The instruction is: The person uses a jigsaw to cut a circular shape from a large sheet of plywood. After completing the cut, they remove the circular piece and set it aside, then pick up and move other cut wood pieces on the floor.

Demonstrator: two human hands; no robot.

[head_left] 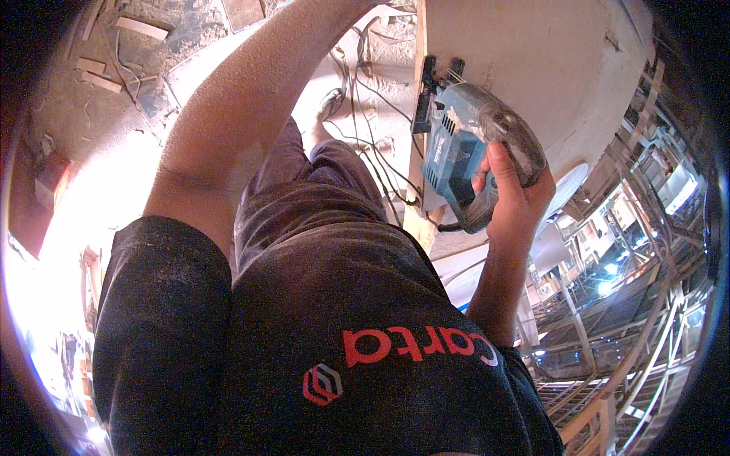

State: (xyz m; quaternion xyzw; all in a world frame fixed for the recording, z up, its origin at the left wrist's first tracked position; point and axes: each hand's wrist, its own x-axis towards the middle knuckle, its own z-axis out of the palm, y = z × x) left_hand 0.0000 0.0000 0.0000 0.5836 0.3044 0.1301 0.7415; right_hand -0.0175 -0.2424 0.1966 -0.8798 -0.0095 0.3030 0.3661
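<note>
My right hand (518, 190) is wrapped round the dark, dusty handle of a blue power tool that looks like a jigsaw (455, 144), thumb lying along its side. Black parts on the tool's left side meet the edge of a large pale board (547, 45); a blade cannot be made out. From the tool's lower end a dark cord (450, 227) runs off to the left. My left arm (251, 99) reaches up and across to the top edge of the picture, where the hand is cut off.
Dark cables (369, 144) trail over the dusty floor beside my sandalled foot (331, 104). Wood offcuts (142, 29) lie at the upper left, near a strongly glaring patch. Wooden frames and racks (601, 357) crowd the right, with a pale rounded piece (569, 185) behind my right hand.
</note>
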